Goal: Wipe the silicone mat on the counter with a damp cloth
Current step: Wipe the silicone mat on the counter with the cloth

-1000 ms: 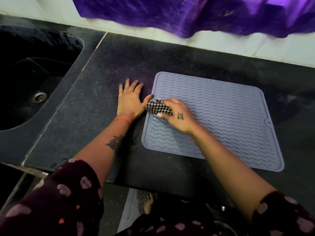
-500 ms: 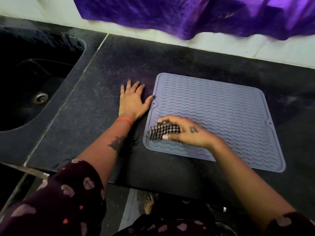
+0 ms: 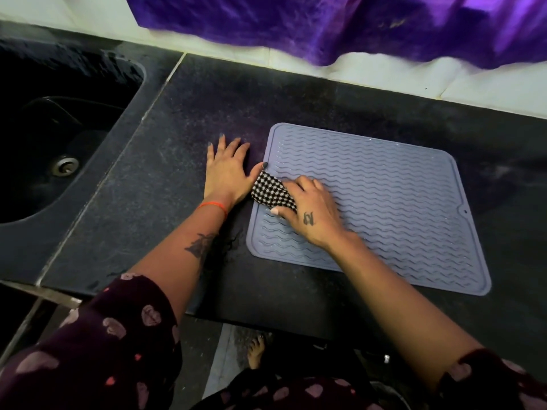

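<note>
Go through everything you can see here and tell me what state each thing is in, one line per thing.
Silicone mat: lying flat on the counter.
Checked cloth: bunched, pressed on the mat's left part.
Right hand: holds the cloth.
Left hand: flat on the counter, fingers straight, thumb at the mat's left edge.
Sink: nothing seen in it.
Purple fabric: hanging over the wall behind.

Dim, soft light; dark counter (image 3: 177, 161) swallows detail; wide-angle bending at edges; slight blur.
</note>
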A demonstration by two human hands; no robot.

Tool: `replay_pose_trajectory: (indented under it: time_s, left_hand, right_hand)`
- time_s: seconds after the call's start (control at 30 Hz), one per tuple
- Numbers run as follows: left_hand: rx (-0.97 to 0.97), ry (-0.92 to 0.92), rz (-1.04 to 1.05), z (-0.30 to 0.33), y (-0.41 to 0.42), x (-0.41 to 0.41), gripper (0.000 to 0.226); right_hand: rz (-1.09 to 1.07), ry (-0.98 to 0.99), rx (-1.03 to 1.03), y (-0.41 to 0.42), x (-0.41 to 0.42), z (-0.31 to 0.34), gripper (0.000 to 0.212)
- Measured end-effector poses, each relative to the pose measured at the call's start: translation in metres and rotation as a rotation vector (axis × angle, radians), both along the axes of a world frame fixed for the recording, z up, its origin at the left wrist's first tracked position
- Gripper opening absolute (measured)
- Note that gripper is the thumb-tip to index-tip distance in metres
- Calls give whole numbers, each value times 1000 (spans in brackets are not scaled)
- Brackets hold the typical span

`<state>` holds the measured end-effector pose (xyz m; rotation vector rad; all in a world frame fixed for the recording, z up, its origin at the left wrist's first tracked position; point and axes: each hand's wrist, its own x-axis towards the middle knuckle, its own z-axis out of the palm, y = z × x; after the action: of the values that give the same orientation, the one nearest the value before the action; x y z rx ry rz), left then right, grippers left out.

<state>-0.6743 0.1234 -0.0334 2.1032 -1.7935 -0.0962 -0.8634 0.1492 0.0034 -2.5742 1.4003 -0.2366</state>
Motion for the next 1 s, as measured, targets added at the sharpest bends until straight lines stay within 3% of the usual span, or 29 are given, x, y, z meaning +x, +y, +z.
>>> replay_pose_trajectory:
  time_s: [0.2,0.33,0.47,0.73,0.87,1.0]
  left_hand:
    - [-9,7,11,1,0,-1,64]
    - [13,5,-8,2,1,0,61]
    - [10,12,-13,3,1,0,63]
    - [-21,5,9,0,-1,-1,63]
    - [-1,15,-2,2,0,-1,61]
    - [-3,17,-1,2,1,0,62]
  right_hand:
    - [200,-43,283,-12,-12,21,51]
    - [11,-188,138,-17,-6,24,46]
    - [70,48,-5,-10,12,9,45]
    - [233,-45,195,-6,-8,19,48]
    - [65,-262,229,-13,-8,18,43]
    - [18,-15,99,-7,0,5,53]
